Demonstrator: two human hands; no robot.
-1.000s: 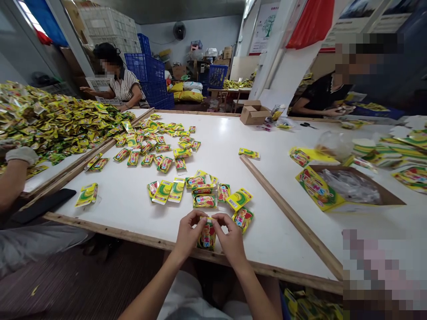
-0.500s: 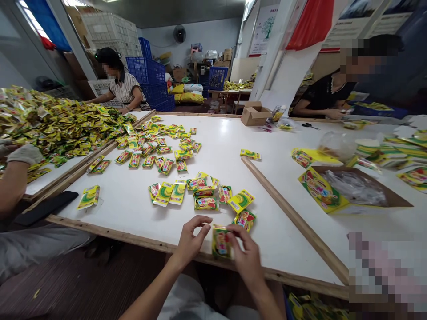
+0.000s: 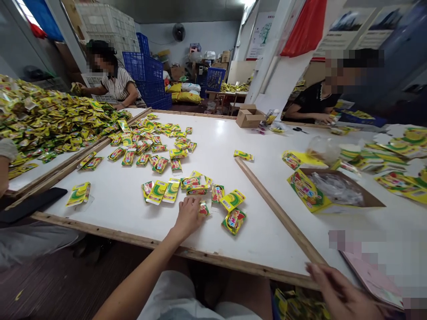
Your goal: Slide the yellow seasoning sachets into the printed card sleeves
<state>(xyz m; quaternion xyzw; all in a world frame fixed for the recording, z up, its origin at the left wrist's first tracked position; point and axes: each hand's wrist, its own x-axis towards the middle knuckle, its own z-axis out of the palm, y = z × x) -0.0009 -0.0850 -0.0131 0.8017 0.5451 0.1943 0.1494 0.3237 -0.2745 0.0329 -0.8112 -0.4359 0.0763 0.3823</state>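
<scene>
My left hand reaches onto the white table, and its fingers curl onto a small yellow-and-red packet at the near edge of a loose cluster of packets. Another packet lies just to the right of it. Low at the right, below the table's wooden front edge, my right hand has its fingers spread and nothing in them. A heap of packets shows beneath the table near that hand.
A wooden strip divides the table. A big pile of packets covers the left table, where a seated person works. A cardboard box with plastic bags and printed cartons stand at the right. A black phone lies at the left.
Both hands held one packet at the table edge. My right hand carried it down to the right and now holds nothing. My left hand has moved forward onto another packet.
</scene>
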